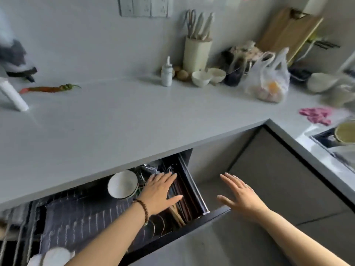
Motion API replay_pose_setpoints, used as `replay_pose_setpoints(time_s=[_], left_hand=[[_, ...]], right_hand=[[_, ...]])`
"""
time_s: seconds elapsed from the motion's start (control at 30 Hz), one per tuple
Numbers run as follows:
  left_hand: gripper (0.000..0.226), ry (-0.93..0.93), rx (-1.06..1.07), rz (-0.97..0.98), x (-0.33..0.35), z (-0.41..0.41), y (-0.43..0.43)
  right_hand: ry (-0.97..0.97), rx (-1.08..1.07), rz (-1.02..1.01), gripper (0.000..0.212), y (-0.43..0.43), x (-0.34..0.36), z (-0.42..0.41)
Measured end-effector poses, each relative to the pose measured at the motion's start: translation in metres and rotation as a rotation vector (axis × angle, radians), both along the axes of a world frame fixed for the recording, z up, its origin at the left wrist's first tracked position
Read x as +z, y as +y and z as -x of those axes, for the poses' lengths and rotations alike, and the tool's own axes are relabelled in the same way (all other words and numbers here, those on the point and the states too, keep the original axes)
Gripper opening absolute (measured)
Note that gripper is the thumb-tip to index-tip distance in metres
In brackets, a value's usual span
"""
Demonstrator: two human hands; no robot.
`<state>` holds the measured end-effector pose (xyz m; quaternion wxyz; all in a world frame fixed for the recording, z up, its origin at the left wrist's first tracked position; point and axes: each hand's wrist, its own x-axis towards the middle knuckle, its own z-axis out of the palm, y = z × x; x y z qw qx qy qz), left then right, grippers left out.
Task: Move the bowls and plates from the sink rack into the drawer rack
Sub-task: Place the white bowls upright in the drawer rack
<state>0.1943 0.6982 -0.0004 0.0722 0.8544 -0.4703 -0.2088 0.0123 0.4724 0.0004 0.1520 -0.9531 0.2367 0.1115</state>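
I see my left hand (159, 192) over the open black wire drawer rack (86, 217) beneath the grey desk (115, 121), fingers (169, 177) straight, holding nothing, just beside a white dark-rimmed bowl (122, 185) standing on edge there. My right hand (242, 196) hovers spread, empty.

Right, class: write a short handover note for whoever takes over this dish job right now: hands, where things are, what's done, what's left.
Left hand: open, empty, fingers flat over the chopstick tray.
Right hand: open, empty, beside the drawer.
Done: a white bowl stands in the drawer rack; white plates at its near-left end.
Left: a greenish bowl at the sink, far right; the rest is out of view.
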Motion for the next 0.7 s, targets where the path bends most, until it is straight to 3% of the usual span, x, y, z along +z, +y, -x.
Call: replay_pose_setpoints(time_s=[0.2, 0.27, 0.4, 0.47, 0.57, 0.7], left_hand=[[0.11, -0.013, -0.098, 0.107, 0.053, 0.073, -0.182], [0.111, 0.01, -0.122, 0.117, 0.067, 0.099, -0.237], [0.086, 0.021, -0.225, 0.123, 0.091, 0.145, -0.332], [0.074, 0.028, -0.282, 0.13, 0.095, 0.161, -0.375], [0.071, 0.04, -0.363, 0.131, 0.095, 0.18, -0.434], [0.07, 0.076, -0.466, 0.113, 0.084, 0.195, -0.514]], right_hand=[[-0.08, -0.207, 0.052, 0.111, -0.142, 0.057, 0.126], [-0.103, -0.288, 0.056, 0.114, -0.184, 0.072, 0.163], [-0.116, -0.391, 0.066, 0.119, -0.254, 0.091, 0.217], [-0.138, -0.43, 0.063, 0.106, -0.282, 0.096, 0.236], [-0.152, -0.486, 0.072, 0.079, -0.318, 0.097, 0.256], [-0.11, -0.554, 0.041, 0.078, -0.367, 0.087, 0.269]])
